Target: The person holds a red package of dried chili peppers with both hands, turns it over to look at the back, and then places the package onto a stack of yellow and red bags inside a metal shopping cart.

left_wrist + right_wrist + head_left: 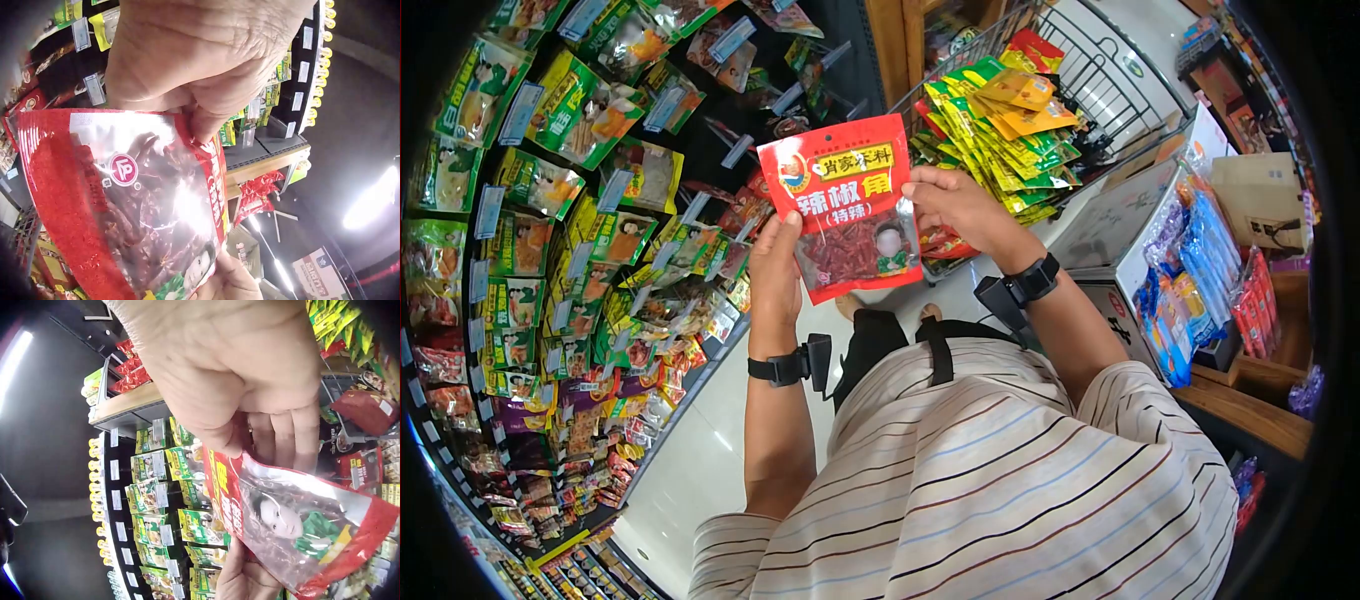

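Observation:
Both hands hold up a red bag of dried chili peppers (850,225) with a clear window, its printed front facing the head camera. My left hand (775,265) pinches its left edge, the thumb lying on the front. On the opposite side my right hand (960,205) pinches the upper right edge between thumb and fingers. Dark red dried peppers show through the window of the bag (144,206) in the left wrist view. In the right wrist view the right hand (237,381) grips the bag's edge (300,519), and the left hand's fingers (244,575) show below.
Hanging seasoning packets (585,110) with price tags fill the rack on the left. Behind the bag, a wire shopping cart (1115,85) carries a pile of green and yellow packets (1000,140). To the right stand a white box (1120,220) and blue packages (1200,250).

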A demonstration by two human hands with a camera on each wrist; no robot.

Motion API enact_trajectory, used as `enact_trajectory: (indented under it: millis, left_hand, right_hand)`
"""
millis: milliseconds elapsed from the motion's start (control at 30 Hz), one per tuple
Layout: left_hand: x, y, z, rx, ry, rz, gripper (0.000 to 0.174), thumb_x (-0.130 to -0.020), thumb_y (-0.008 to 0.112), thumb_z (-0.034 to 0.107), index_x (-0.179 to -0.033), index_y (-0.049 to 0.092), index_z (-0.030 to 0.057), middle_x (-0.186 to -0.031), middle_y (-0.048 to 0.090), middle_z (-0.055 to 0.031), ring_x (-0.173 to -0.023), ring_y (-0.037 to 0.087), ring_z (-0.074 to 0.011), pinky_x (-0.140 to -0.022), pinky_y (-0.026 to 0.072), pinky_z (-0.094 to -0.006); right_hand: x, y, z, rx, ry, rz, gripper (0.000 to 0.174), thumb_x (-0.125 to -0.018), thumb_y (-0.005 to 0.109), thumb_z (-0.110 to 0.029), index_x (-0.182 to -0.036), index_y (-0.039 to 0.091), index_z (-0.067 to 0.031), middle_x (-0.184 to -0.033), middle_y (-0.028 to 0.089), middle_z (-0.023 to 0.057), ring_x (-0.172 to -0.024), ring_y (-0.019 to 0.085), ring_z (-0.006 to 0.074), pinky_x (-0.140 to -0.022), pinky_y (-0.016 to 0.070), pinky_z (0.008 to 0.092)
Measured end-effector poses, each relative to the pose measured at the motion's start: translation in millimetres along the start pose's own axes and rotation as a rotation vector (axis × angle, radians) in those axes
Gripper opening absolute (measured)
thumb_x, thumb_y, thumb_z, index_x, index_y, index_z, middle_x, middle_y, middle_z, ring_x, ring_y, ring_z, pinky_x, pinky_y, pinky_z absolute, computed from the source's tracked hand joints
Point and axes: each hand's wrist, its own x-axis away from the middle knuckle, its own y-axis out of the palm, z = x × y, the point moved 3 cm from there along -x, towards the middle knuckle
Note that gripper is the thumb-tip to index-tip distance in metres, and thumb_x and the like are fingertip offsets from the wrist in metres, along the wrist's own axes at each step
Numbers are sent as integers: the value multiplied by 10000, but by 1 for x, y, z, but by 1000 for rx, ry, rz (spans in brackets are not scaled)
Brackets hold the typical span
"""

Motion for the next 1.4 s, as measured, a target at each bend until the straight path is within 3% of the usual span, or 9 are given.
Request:
enact_trajectory:
  millis: [33,533,633,733,933,1033,1233,1400]
  left_hand:
    - [0,1,0,-5,13,-1,313,-1015,566,199,-1247,587,-11,-1185,671,-107,-1030,668,-167,-887,548,-312]
    - [-3,8,-8,28,-27,-15,328,-1012,575,219,-1271,575,18,-1205,663,-83,-1103,634,-148,-909,522,-288]
    - [-1,1,-5,-226,-33,136,343,-1008,581,262,-1269,575,40,-1182,656,-62,-1116,615,-137,-868,504,-270]
    - [2,6,2,-429,91,162,334,-995,582,271,-1237,584,40,-1116,629,-45,-999,579,-115,-884,470,-282]
    - [9,20,-1,-548,89,-8,336,-1003,582,266,-1239,575,27,-1177,628,-73,-1086,604,-161,-873,481,-291]
    - [14,30,0,-514,94,3,297,-988,592,209,-1212,579,13,-1102,620,-56,-1020,572,-122,-905,465,-281]
    - [15,23,-2,-489,80,2,317,-989,596,220,-1223,573,8,-1116,619,-69,-1022,573,-130,-912,466,-285]
    - [16,24,-5,-526,81,-11,395,-984,608,241,-1287,536,-2,-1193,604,-94,-1107,566,-158,-960,454,-305]
  right_hand:
    - [0,-1,1,-2,5,1,268,-1005,574,-237,-1187,607,-44,-1045,677,33,-885,650,97,-769,526,253]
    - [-7,-11,13,-61,-8,66,224,-1000,564,-212,-1156,619,-62,-1072,673,0,-922,638,65,-813,525,263]
    - [-10,-10,12,-53,-27,96,192,-1001,560,-199,-1131,620,-71,-1058,666,-10,-920,634,60,-813,523,257]
    - [-10,-8,9,-73,-65,98,169,-1001,558,-192,-1110,618,-78,-1043,658,-19,-933,627,54,-827,517,252]
    - [-12,3,6,-76,-68,95,169,-1003,554,-199,-1112,616,-85,-1064,651,-17,-974,613,54,-859,505,251]
    - [-11,8,5,-89,-74,101,180,-1007,547,-209,-1119,616,-87,-1077,652,-15,-977,616,61,-870,506,264]
    - [-9,13,1,-116,-86,86,197,-1011,537,-220,-1135,617,-89,-1095,660,-12,-987,620,67,-887,508,283]
    - [-7,16,1,-142,-116,65,192,-1013,540,-216,-1123,628,-85,-1091,661,-21,-983,620,64,-883,507,283]
